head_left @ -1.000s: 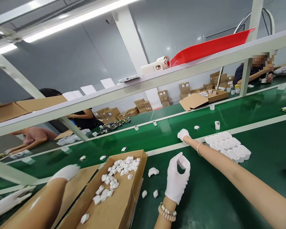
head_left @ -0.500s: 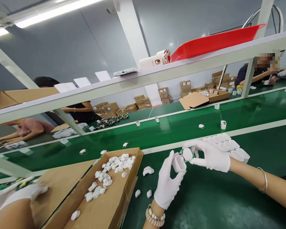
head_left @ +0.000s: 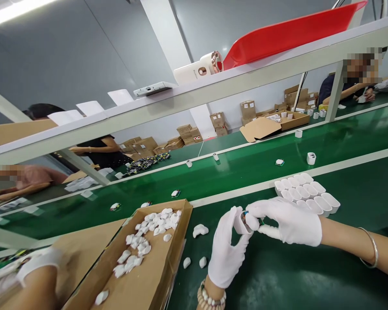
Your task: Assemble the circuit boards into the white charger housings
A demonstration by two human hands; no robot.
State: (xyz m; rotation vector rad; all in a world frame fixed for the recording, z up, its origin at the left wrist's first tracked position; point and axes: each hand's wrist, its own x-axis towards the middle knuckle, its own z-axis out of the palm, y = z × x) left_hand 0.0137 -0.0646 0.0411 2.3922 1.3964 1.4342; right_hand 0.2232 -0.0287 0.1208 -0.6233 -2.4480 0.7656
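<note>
My left hand (head_left: pixel 228 247), in a white glove, is closed around a small white plastic housing (head_left: pixel 238 224) whose open end faces my other hand. My right hand (head_left: pixel 284 219), gloved too, pinches a small circuit board with a white round pad (head_left: pixel 252 221) on it. The board's edge is at the mouth of the housing, partly inside it; fingers hide much of both. Beyond my right wrist stand rows of open white housings (head_left: pixel 310 189). Loose white foam pieces (head_left: pixel 200 230) lie on the green table left of my left hand.
A cardboard tray (head_left: pixel 139 288) holding white foam pieces is at the left. Beside it a co-worker's gloved hand (head_left: pixel 42 262) blurs. Boards (head_left: pixel 176 193) and housings (head_left: pixel 311 158) lie on the green belt (head_left: pixel 245 170). A shelf rail (head_left: pixel 194 101) crosses above; other people sit beyond.
My right hand has brought the circuit board leftward to the housing, so its edge now enters the opening. The view has tilted slightly. Belt items have shifted right.
</note>
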